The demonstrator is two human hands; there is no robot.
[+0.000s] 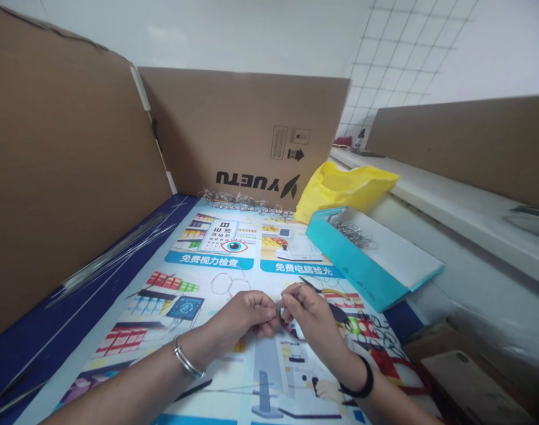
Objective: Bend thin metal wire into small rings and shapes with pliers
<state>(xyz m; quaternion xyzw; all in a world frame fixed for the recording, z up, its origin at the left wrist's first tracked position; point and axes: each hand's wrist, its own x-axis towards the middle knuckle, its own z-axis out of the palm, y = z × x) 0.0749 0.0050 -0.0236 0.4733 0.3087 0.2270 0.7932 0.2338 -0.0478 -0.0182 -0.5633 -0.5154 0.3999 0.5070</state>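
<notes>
Fingers point(264, 313) of left hand point(238, 321) and right hand point(313, 319) pinch a small piece point(278, 306), too blurred to name, above the poster point(234, 389). From it, a wire loop point(231, 284) lies at ten o'clock, dark rings point(373, 333) past three, blue box point(353, 268) at two, yellow bag point(335, 189) at one, cardboard point(247, 124) at twelve.

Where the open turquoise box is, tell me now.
In the head view, the open turquoise box sits right of centre, just in front of the yellow bag and beyond the right hand.
</notes>
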